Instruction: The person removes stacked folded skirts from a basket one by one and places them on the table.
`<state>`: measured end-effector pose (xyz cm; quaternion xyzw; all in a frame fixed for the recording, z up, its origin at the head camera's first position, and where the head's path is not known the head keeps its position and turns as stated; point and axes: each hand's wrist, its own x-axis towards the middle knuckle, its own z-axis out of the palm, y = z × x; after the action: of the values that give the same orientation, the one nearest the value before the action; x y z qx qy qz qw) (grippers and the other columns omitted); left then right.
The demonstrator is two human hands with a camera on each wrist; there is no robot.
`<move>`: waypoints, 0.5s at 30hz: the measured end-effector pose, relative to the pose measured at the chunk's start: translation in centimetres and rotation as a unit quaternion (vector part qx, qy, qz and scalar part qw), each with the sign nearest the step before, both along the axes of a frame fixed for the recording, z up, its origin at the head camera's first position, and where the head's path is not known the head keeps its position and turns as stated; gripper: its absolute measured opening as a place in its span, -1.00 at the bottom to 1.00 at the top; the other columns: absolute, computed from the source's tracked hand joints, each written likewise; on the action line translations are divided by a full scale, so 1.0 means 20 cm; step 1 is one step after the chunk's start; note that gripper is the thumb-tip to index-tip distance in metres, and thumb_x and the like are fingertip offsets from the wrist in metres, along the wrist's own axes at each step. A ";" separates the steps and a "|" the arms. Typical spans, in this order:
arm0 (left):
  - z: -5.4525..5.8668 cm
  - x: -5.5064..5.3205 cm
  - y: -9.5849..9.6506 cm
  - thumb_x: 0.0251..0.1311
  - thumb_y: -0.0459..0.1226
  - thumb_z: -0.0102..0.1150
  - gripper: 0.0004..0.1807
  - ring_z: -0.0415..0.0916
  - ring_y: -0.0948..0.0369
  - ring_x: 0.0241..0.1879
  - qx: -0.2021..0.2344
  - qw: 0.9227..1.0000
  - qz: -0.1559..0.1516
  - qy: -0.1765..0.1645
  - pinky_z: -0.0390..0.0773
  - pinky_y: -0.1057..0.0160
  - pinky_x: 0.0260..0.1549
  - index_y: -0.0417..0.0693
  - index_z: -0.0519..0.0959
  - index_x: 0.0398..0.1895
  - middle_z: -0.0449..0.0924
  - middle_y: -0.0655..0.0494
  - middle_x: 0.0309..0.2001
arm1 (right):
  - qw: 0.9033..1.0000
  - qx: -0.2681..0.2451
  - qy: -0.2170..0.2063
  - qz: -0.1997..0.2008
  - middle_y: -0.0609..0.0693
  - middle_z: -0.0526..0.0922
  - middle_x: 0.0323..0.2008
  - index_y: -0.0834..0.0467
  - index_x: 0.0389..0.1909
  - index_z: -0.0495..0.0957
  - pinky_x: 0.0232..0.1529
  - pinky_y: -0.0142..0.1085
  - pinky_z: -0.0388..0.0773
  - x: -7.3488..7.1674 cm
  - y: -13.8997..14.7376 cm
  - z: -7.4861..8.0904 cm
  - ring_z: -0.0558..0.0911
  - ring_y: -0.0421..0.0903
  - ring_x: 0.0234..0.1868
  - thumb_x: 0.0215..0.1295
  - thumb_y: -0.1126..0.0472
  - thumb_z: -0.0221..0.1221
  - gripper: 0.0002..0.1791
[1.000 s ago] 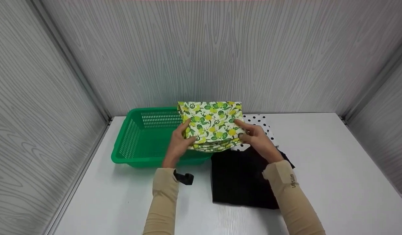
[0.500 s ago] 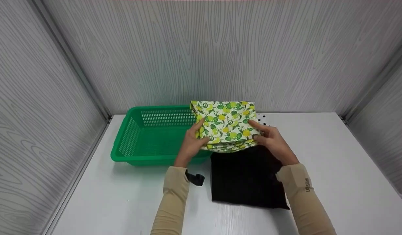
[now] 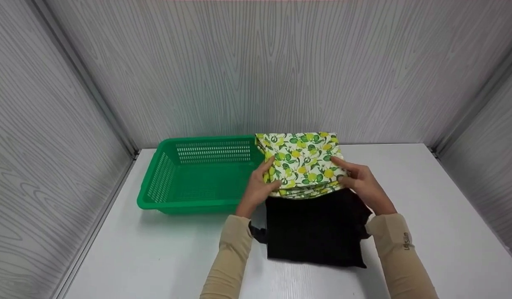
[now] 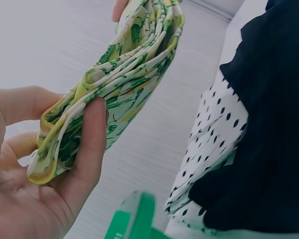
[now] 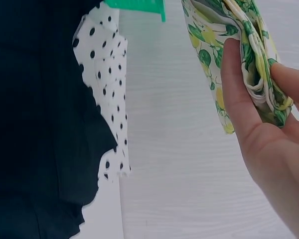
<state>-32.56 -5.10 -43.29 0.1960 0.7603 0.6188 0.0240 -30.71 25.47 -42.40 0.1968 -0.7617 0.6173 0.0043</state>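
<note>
A folded lemon-print cloth point(image 3: 301, 162), white with yellow fruit and green leaves, is held up between both hands. My left hand point(image 3: 256, 189) pinches its left edge, thumb on one face and fingers on the other, as the left wrist view shows. The opposite edge is gripped the same way by my right hand point(image 3: 364, 182). In the wrist views the many layers show along its edges. Below it lies a black cloth point(image 3: 314, 232), and under that a white cloth with black dots point(image 5: 109, 74), which the lemon-print cloth hides in the head view.
A green plastic basket point(image 3: 198, 204) with slotted walls stands left of the cloths, near the back wall point(image 3: 222, 74). All of this is on a white table point(image 3: 177, 257), with panelled walls on the left and right.
Both hands have moved right with the lemon-print cloth, from partly over the basket to above the black cloth. The dotted cloth has become covered in the head view.
</note>
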 end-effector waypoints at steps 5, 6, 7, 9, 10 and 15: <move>-0.04 0.01 0.06 0.34 -0.41 0.18 -0.22 -0.20 -0.13 0.57 0.003 1.000 -0.008 0.008 0.18 -0.16 0.37 -0.18 0.13 0.59 -0.03 -0.23 0.58 | 1.000 0.011 0.005 -0.003 0.26 0.17 0.51 0.33 0.49 0.23 -0.21 -0.38 0.51 0.02 0.08 -0.01 0.49 -0.18 -0.11 0.44 0.51 0.02 -0.40; -0.05 0.01 0.08 0.35 -0.41 0.19 -0.23 -0.19 -0.12 0.57 0.003 1.000 -0.010 0.008 0.18 -0.15 0.37 -0.18 0.13 0.59 -0.02 -0.21 0.58 | 1.000 0.012 0.006 -0.005 0.27 0.17 0.51 0.34 0.48 0.23 -0.20 -0.38 0.51 0.03 0.09 -0.02 0.49 -0.19 -0.15 0.45 0.51 0.03 -0.40; -0.06 0.01 0.09 0.35 -0.40 0.19 -0.23 -0.17 -0.11 0.57 0.004 1.000 -0.011 0.008 0.17 -0.15 0.38 -0.17 0.14 0.58 -0.01 -0.20 0.58 | 1.000 0.015 0.007 -0.006 0.28 0.17 0.50 0.35 0.48 0.23 -0.18 -0.38 0.52 0.03 0.11 -0.02 0.50 -0.19 -0.15 0.45 0.50 0.03 -0.41; -0.07 0.02 0.12 0.36 -0.39 0.20 -0.24 -0.15 -0.09 0.57 0.007 1.000 -0.015 0.004 0.17 -0.13 0.39 -0.15 0.15 0.58 -0.01 -0.17 0.58 | 1.000 0.018 0.004 -0.013 0.30 0.17 0.50 0.35 0.48 0.23 -0.15 -0.39 0.54 0.04 0.14 -0.03 0.50 -0.22 -0.09 0.45 0.49 0.04 -0.41; -0.08 0.02 0.14 0.36 -0.39 0.20 -0.24 -0.15 -0.08 0.57 0.008 1.000 -0.017 0.000 0.19 -0.12 0.38 -0.14 0.15 0.59 -0.01 -0.16 0.58 | 1.000 0.020 0.001 -0.018 0.28 0.19 0.50 0.34 0.48 0.23 -0.14 -0.39 0.54 0.04 0.16 -0.04 0.51 -0.23 -0.07 0.45 0.49 0.04 -0.41; -0.09 0.02 0.22 0.33 -0.43 0.19 -0.21 -0.18 -0.05 0.58 0.024 0.999 -0.023 -0.018 0.23 -0.07 0.33 -0.10 0.14 0.59 0.00 -0.11 0.59 | 0.999 0.025 -0.002 -0.032 0.19 0.22 0.51 0.31 0.50 0.23 -0.11 -0.37 0.56 0.05 0.23 -0.06 0.50 -0.25 0.08 0.47 0.47 0.04 -0.40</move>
<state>-32.08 -0.78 -45.10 0.2025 0.7403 0.6393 0.0469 -29.64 30.08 -43.53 0.1713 -0.7828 0.5979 0.0170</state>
